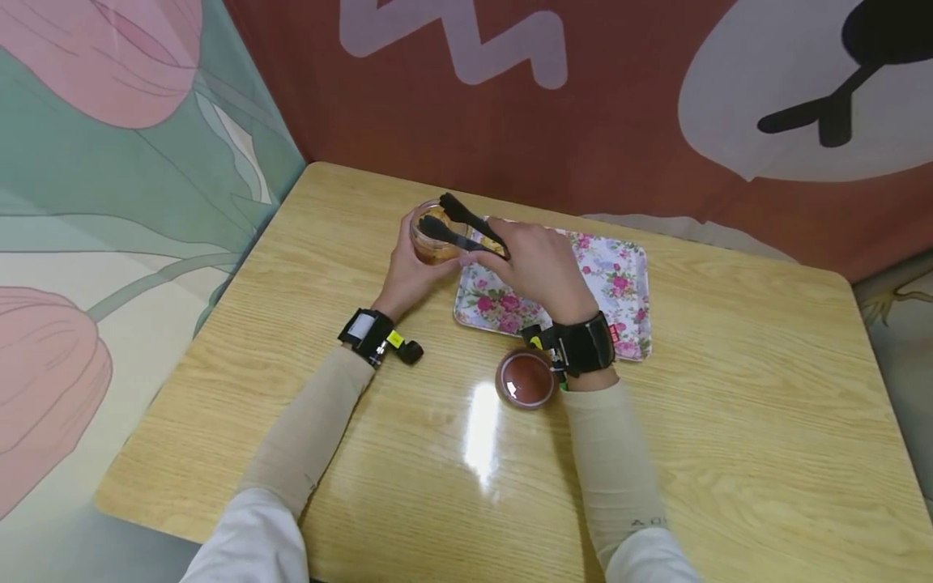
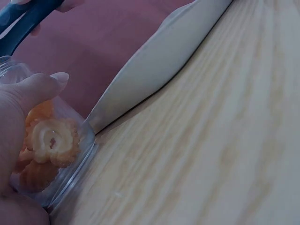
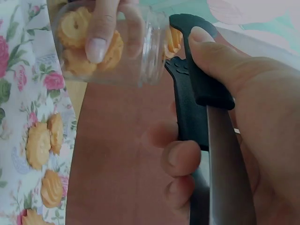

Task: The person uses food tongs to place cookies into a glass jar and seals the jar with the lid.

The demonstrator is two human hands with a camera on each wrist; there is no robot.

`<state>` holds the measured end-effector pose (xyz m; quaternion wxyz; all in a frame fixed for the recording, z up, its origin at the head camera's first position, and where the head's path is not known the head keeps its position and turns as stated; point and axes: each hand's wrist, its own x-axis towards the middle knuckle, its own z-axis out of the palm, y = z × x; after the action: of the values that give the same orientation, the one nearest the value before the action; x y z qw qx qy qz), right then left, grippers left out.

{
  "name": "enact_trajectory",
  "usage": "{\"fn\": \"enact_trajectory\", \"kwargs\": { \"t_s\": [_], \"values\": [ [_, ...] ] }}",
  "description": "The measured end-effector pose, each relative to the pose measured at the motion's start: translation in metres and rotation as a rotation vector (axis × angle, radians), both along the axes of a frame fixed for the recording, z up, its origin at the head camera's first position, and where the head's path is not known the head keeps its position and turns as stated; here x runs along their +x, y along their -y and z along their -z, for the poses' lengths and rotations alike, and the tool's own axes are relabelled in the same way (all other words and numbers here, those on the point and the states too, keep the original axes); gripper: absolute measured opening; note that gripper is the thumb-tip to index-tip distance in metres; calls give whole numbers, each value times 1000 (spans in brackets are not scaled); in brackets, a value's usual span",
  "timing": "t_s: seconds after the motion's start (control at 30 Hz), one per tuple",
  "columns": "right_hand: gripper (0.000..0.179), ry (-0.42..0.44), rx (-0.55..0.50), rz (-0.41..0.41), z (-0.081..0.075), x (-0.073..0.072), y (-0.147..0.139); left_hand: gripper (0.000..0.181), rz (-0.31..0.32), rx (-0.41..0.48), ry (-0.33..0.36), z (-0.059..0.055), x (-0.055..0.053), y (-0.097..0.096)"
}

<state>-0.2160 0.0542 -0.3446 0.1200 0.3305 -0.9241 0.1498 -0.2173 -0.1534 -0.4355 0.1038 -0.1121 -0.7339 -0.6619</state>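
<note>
Reddish-brown painted wall backs a light wood-grained desk, with a green panel bearing large pink flowers to the left of it. From where I stand, both hands of a seated or standing person are at work near the far edge. Left hand: fingers and thumb wrapped about the wall of a clear, wide-mouthed jar, so the jar sits directly within that grip. Ridged golden ring-shaped cookies are inside it, visible through the wall beside the fingers. Right hand: grip clamped on a pair of metal tongs with black ends, thumb on one side and curled fingers on the other. The black ends stand apart at the jar's mouth. One golden ridged cookie lies between them, beyond the thumb tip; whether both ends bear on it, I cannot tell. White rectangular tray with pink roses lies beside the jar, partly under the right hand, carrying several loose golden cookies. Round reddish-brown lid with a pale rim rests on the desk near the right wrist.
</note>
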Motion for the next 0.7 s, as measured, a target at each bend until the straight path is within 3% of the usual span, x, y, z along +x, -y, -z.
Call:
{"fn": "enact_trajectory", "kwargs": {
  "t_s": [0.33, 0.7],
  "values": [
    [49, -23, 28, 36, 4, -1, 4, 94, 1, -5, 2, 3, -1, 1],
    [47, 77, -37, 47, 4, -2, 5, 95, -19, -20, -5, 1, 0, 1]
  ]
}}
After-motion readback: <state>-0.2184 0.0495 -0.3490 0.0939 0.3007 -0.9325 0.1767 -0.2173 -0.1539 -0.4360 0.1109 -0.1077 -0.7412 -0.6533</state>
